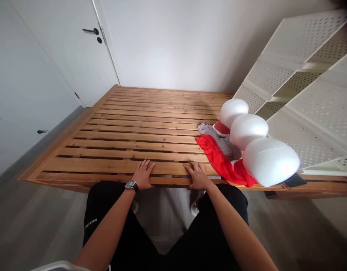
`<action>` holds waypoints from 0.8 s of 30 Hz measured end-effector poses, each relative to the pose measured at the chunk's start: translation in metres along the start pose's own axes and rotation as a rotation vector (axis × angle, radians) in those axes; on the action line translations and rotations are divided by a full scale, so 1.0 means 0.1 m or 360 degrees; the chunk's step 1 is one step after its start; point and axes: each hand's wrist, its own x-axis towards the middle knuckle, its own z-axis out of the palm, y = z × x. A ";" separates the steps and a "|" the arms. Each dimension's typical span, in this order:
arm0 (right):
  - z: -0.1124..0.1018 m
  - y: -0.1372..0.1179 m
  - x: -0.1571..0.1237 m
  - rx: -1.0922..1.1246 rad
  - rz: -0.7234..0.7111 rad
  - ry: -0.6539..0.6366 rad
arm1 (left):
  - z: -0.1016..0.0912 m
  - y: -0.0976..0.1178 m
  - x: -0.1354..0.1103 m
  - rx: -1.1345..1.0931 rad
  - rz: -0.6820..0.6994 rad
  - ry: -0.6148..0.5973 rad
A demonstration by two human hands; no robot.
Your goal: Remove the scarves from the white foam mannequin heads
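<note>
My left hand [143,174] lies flat with spread fingers on the front slat of a slatted wooden platform [150,135]; a wristwatch [131,184] is on that wrist. Resting on the same edge, my right hand [198,175] also has its fingers apart and holds nothing. To its right is a crumpled red cloth [218,160], with a grey cloth [215,137] behind it. Three white, smooth, head-shaped forms [270,162] stand in a row at the right, the red cloth lying against the base of the nearest. Another red patch shows at the farthest form's base.
White perforated shelves [300,82] stand along the right side of the platform. A small dark flat item [294,180] lies near the front edge there. A white door [63,45] with a black handle [90,31] is at the back left, beside a white wall [173,45].
</note>
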 end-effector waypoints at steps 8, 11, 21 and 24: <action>0.00 0.00 0.00 -0.0022 0.0015 0.0026 | -0.01 0.01 0.00 0.0014 0.0000 -0.0001; 0.00 0.00 0.00 -0.0033 -0.0003 0.0043 | 0.00 0.01 0.00 0.0021 -0.0004 0.0005; 0.00 -0.03 0.01 0.0063 0.0035 -0.0028 | 0.00 0.00 0.00 -0.0015 0.0012 0.0015; -0.23 -0.16 -0.16 0.0146 0.0059 -0.0026 | 0.02 -0.01 0.01 -0.0047 0.0019 0.0049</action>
